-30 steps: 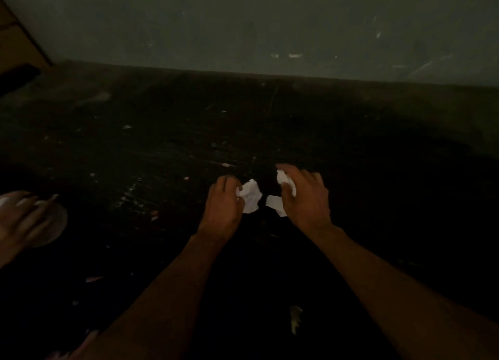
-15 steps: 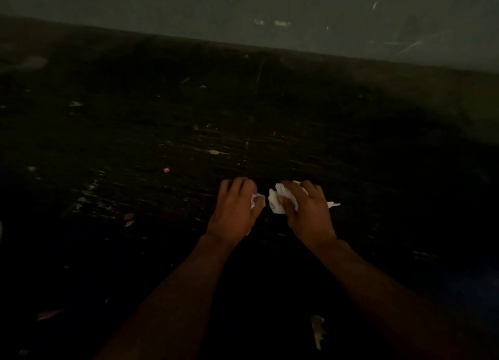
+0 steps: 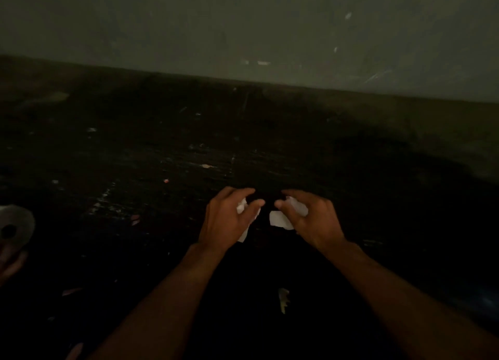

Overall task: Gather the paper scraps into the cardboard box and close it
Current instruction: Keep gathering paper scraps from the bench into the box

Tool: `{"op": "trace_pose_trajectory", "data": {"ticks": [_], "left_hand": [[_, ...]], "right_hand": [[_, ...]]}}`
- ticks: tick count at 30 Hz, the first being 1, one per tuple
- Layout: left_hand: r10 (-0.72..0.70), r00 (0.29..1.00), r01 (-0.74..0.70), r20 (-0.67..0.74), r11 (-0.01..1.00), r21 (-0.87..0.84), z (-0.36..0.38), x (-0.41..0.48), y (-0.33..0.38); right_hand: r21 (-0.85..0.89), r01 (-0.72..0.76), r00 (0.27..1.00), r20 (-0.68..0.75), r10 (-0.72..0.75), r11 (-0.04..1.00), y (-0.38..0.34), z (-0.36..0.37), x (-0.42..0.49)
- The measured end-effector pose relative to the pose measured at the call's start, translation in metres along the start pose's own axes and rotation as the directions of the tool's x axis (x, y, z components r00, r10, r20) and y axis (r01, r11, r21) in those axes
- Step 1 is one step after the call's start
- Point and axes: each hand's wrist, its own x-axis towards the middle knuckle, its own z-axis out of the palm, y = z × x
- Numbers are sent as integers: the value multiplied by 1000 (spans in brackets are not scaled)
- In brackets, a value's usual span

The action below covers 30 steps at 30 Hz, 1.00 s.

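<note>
L hand (image 3: pixel 225 219): curled round white paper scraps (image 3: pixel 243 207). R hand (image 3: pixel 314 219): grips white scrap (image 3: pixel 279 219), prob. crumpled. Dark floor (image 3: pixel 162 157).

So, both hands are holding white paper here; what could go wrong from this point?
1. The left hand grips crumpled scraps, and one piece hangs below the palm; it could drop.
2. The flat scrap sticks out from under the right hand and may slip free.
3. The scene is very dim, so small bits like the pale torn bit between the forearms could be missed.
</note>
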Motion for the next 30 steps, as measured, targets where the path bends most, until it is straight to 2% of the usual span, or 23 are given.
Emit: {"op": "trace_pose_trajectory", "data": {"ticks": [4,8,12,16,20,24,30], "left_hand": [[74,996,-76,-59,997,-27,-26,-19,67],[148,982,-146,-119,989,33,-41,-58,138],[198,968,-187,-152,979,78,-38,-99,207],[259,951,-255,-167,966,48,-17,-133,277],[363,920,-370,-150,929,-22,14,-152,350],[496,864,-503,-88,857,-109,52,-178,418],[591,806,-580,-27,781,-233,120,-229,495]], "right_hand": [[-13,63,995,-83,-64,998,-9,-60,-35],[5,147,976,-164,-144,989,-11,-130,-86],[-6,197,954,-229,-193,980,-6,-193,-140],[-8,214,924,-322,-205,977,6,-255,-199],[-45,158,879,-448,-161,986,27,-314,-260],[-99,26,825,-559,-77,995,54,-361,-329],[-92,-106,750,-661,19,990,114,-416,-425]]}}
